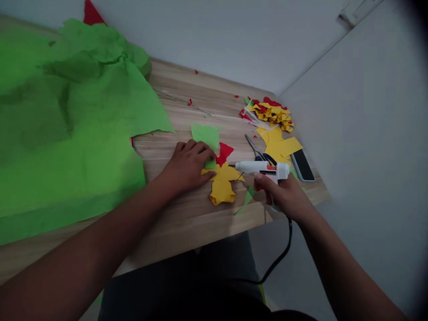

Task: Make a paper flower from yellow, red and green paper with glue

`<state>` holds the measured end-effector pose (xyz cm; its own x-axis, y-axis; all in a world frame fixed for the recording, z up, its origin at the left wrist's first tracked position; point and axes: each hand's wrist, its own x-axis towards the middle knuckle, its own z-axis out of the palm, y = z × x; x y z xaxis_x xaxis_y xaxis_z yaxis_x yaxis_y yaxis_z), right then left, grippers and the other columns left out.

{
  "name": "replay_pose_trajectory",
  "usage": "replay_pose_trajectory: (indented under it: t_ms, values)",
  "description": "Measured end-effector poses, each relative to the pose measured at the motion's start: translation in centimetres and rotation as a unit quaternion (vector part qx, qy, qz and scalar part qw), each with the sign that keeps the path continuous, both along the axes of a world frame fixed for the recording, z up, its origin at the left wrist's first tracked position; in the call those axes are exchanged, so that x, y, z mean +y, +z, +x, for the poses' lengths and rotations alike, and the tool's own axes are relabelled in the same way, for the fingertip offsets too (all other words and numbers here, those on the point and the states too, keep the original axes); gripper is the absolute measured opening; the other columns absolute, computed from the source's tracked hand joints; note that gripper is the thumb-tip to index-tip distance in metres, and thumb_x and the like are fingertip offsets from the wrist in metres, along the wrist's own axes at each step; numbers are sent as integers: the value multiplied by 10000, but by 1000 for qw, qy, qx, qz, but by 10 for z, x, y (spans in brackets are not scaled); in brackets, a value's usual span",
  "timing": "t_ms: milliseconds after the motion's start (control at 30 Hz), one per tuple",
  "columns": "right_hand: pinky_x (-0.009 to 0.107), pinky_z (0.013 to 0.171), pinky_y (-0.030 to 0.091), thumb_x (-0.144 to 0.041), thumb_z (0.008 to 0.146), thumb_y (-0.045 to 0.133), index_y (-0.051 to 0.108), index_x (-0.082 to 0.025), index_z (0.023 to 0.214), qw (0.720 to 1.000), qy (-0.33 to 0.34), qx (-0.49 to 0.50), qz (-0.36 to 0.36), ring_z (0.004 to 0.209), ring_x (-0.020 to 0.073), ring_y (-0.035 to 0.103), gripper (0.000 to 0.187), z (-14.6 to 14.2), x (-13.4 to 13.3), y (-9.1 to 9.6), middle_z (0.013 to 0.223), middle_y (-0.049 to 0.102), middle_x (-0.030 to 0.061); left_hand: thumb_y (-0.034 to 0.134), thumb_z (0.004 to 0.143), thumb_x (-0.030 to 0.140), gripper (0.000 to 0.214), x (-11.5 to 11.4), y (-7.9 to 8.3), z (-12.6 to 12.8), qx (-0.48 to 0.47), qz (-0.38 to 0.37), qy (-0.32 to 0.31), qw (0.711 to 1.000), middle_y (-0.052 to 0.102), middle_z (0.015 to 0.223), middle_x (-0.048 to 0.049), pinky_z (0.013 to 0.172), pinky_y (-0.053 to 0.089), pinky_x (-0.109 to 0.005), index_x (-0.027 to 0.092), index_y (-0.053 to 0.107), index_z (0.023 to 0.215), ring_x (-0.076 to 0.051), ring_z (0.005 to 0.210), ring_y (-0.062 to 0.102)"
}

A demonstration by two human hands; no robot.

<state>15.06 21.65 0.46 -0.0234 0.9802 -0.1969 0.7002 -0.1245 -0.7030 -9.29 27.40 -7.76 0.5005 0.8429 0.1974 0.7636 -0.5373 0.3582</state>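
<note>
Near table edge [207,234], right hand [284,191] closed round glue gun [249,166], left hand [190,166] half-curled on yellow paper [222,186]

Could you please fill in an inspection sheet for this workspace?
Surface: wood-look table, its left side largely covered by a green sheet.
Job's things: yellow shape with a red piece at its top; glue gun, tip close by, contact unclear.
Clutter: scissors, yellow offcuts, folded yellow pieces, red scraps, green strip, and a phone near the right edge.
Hands: left hand at the yellow shape, grip unclear; right hand grasping the glue gun.
Cables: black cord hanging from the glue gun past the front edge; far end hidden.
Surroundings: pale walls behind and right; co-workers: nothing seen.
</note>
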Motion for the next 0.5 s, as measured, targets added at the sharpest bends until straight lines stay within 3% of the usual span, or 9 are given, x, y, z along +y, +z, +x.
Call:
replay_pose_trajectory:
  t_ms: [167,333,500]
  values:
    - [248,369,323,-548,841,607,643,-187,694,999,-42,17,28,400,115,501,391,5,-6,21,578,625,19,604,864,420,322,0,1,0,-11,-3,3,1000,645,1227,-90,962,334,-495,233,629,1126,-332,1160,501]
    - [247,347,328,-558,819,635,650,-192,704,997,-50,50,41,396,113,510,384,1,-2,34,636,678,42,564,827,247,232,0,3,-1,-16,3,5,1000,671,1170,-75,930,353,-480,228,630,1049,-310,1122,526]
    - [245,332,324,-575,815,660,675,-202,687,994,-54,44,83,372,131,497,395,5,2,55,477,575,6,512,888,234,154,1,1,-1,-6,17,7,1000,684,1173,-65,898,369,-474,224,640,971,-300,1085,541]
